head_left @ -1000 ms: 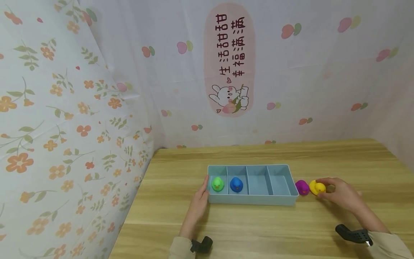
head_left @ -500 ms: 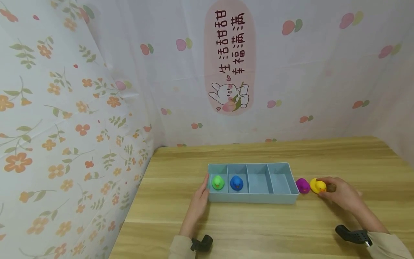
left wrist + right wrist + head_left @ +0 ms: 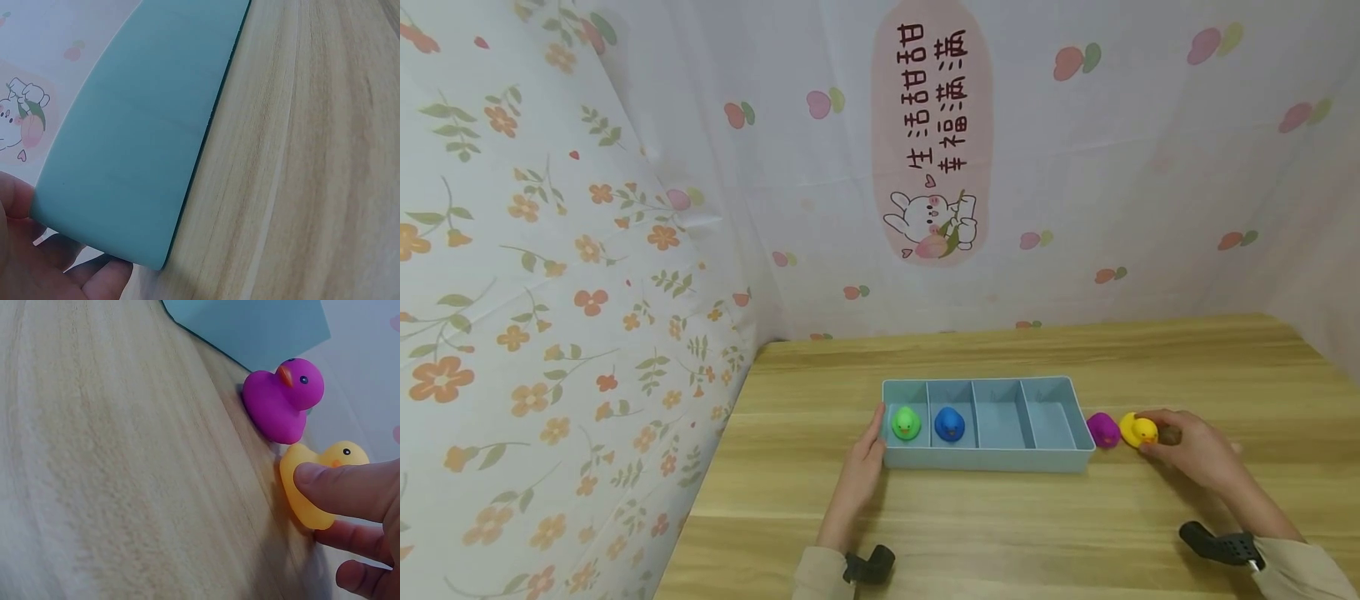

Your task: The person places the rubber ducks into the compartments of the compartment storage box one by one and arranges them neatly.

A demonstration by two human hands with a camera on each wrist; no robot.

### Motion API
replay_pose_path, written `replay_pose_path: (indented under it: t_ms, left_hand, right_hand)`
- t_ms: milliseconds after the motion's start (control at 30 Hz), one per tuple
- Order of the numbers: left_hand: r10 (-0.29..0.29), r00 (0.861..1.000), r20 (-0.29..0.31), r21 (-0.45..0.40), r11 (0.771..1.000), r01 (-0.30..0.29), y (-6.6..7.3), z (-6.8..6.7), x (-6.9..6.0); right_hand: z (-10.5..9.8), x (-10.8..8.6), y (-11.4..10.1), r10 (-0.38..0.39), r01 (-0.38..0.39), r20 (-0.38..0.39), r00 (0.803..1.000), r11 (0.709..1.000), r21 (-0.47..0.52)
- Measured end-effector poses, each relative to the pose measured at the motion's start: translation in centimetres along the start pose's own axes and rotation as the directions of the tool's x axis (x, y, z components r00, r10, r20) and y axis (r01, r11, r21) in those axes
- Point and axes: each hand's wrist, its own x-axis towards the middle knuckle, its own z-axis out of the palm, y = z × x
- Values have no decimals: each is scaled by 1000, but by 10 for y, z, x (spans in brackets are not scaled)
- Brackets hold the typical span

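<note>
A light blue tray point(image 3: 985, 459) with four compartments in a row stands on the table. In its leftmost compartment sits a green duck point(image 3: 906, 424), and a blue duck point(image 3: 950, 425) is in the one beside it. My left hand point(image 3: 861, 467) rests against the tray's left end, fingers along its wall point(image 3: 131, 144). Just off the tray's right end sits a purple duck point(image 3: 1104, 431), also plain in the right wrist view point(image 3: 278, 403). Right of it, my right hand point(image 3: 1198, 450) pinches a yellow duck point(image 3: 1138, 430) between thumb and fingers, the thumb on its side in the right wrist view.
The wooden table point(image 3: 1000, 533) extends around the tray. A patterned cloth point(image 3: 820, 208) hangs behind its back edge, and a floral cloth point(image 3: 587, 333) runs along the left. A black band with a mount is on each wrist.
Hands, tray and ducks keep nearly the same places. The head view has shifted slightly, and the yellow duck appears turned or moved very little in my right hand.
</note>
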Motion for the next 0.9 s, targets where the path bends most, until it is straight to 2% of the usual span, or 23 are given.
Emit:
replay_pose_path:
  t_ms: [200,633,900]
  left_hand:
    - [1,1000,-1,-9,1000,-1,0,1,0]
    - [-2,1000,-9,3,1000,2,-1,1,0]
    - [-11,1000,-6,-8,1000,10,0,2,0]
  right_hand:
    - [0,0,-1,-8,8,-10,1000,1000,11]
    - [-9,-3,-5,50,-50,2,999,999,-19]
    - [-9,-2,-6,28,-29,-25,999,999,-34]
